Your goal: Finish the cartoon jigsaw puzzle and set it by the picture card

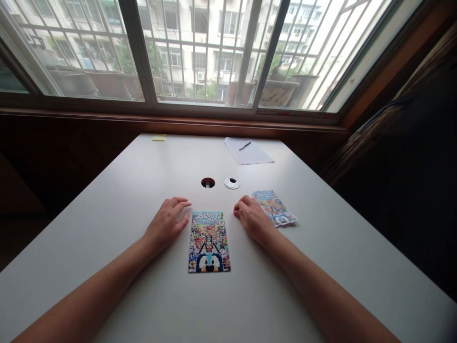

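Note:
A jigsaw puzzle [209, 243] with a colourful cartoon picture and "Bluey" lettering lies flat on the white table, its pieces fitted into an upright rectangle. Just off its upper left edge rests my left hand [169, 219], open, fingers stretched toward the puzzle and thumb apart. My right hand [252, 216] lies to the right of the puzzle, a small gap away. Its fingers are curled together, and nothing shows between them. Beside that hand, partly behind it, is a creased printed sheet [274, 207] bearing the same picture.
The white table [117, 200] has a round cable hole [208, 183] with its loose cover [232, 183] beside it. Farther back lie paper sheets [246, 153] with a pen [244, 146] on top, and yellow sticky notes [159, 137]. A barred window [200, 57] stands behind.

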### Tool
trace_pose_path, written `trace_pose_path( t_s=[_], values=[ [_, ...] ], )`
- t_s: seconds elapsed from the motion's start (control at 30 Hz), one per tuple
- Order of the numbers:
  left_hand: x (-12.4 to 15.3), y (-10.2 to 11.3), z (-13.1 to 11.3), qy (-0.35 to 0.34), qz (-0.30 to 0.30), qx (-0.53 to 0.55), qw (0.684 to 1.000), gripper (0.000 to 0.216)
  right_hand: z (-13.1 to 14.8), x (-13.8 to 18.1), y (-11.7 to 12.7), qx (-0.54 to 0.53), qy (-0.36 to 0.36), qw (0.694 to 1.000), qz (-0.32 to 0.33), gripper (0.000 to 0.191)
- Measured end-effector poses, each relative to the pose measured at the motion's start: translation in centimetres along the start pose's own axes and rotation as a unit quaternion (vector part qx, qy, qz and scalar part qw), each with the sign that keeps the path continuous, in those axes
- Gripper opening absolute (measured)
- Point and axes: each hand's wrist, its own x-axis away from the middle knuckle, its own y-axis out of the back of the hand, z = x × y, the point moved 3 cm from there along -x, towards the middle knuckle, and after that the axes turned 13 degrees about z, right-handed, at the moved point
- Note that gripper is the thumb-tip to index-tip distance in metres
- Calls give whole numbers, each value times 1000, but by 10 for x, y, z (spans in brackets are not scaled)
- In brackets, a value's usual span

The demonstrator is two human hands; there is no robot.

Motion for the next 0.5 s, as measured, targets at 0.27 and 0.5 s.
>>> trace_pose_path(
  t_s=[0.27, 0.5],
  values=[
    [0, 0, 0, -5, -1, -3, 1000, 30, 8, 4, -3, 69, -7, 998, -2, 13],
    [0, 1, -1, -4, 0, -4, 1000, 30, 0, 3, -4, -6, -21, 1000, -16, 10]
  ],
)
